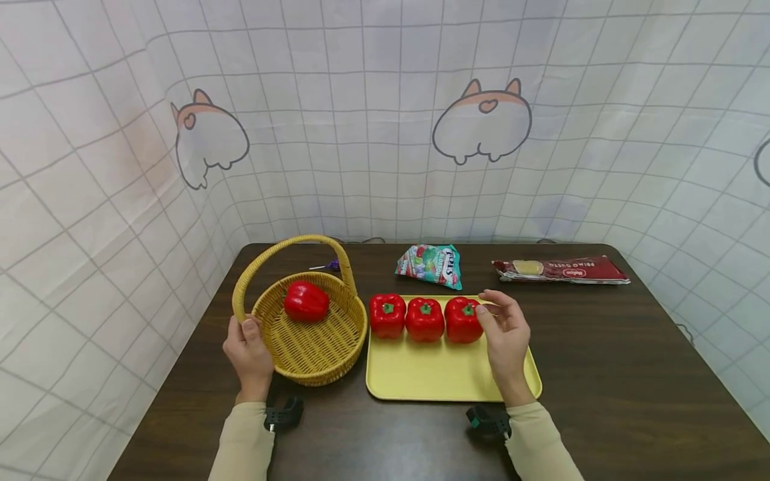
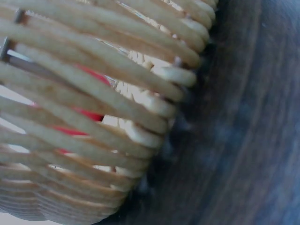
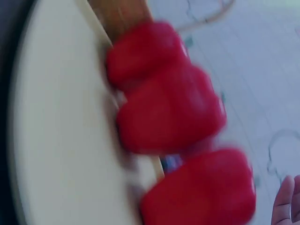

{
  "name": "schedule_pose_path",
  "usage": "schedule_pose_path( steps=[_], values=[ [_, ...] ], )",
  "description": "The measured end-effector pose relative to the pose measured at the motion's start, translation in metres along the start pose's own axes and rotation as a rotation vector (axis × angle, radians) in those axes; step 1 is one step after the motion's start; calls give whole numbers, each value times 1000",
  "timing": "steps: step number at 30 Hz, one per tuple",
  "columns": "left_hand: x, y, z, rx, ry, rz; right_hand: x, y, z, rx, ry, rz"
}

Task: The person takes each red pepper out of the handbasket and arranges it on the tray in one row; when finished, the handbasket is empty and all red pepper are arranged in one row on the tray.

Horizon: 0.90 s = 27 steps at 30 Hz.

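Observation:
A yellow wicker basket [image 1: 319,379] stands on the left part of the table. My left hand [image 1: 248,354] grips it where the tall handle meets the rim. Inside lies one red bell pepper [image 1: 307,301] on its side. Through the weave of the basket [image 2: 93,101], the left wrist view shows bits of red. Three more bell peppers [image 1: 425,320] sit in a row along the far side of a yellow tray [image 1: 430,374]. Over the tray's right end, my right hand [image 1: 506,337] is beside the rightmost pepper [image 1: 463,321], its fingers spread from the thumb, holding nothing.
Behind the tray lies a teal candy bag [image 1: 430,265]. A dark red packet [image 1: 562,270] is at the back right. A purple-wrapped lollipop [image 1: 333,266] lies behind the basket. A white gridded curtain [image 1: 385,133] surrounds the dark wooden table [image 1: 607,374].

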<state>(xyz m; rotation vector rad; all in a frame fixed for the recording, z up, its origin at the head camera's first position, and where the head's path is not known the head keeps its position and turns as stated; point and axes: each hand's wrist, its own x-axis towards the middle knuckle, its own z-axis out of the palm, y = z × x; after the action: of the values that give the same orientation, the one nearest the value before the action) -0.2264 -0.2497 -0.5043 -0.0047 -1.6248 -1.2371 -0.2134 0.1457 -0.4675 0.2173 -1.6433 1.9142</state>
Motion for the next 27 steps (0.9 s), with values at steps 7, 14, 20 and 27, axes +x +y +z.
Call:
schedule_pose_path(
  steps=[7,14,20,27],
  values=[
    [2,0,0,3,6,16,-18,-8,55,36,-209,5],
    [2,-2,-2,1,11,26,-44,-31,113,-30,-351,128],
    [2,-2,-1,-5,13,31,-55,-42,147,-54,-508,183],
    [3,34,2,-9,16,21,-58,-19,178,-36,-622,241]
  ],
)
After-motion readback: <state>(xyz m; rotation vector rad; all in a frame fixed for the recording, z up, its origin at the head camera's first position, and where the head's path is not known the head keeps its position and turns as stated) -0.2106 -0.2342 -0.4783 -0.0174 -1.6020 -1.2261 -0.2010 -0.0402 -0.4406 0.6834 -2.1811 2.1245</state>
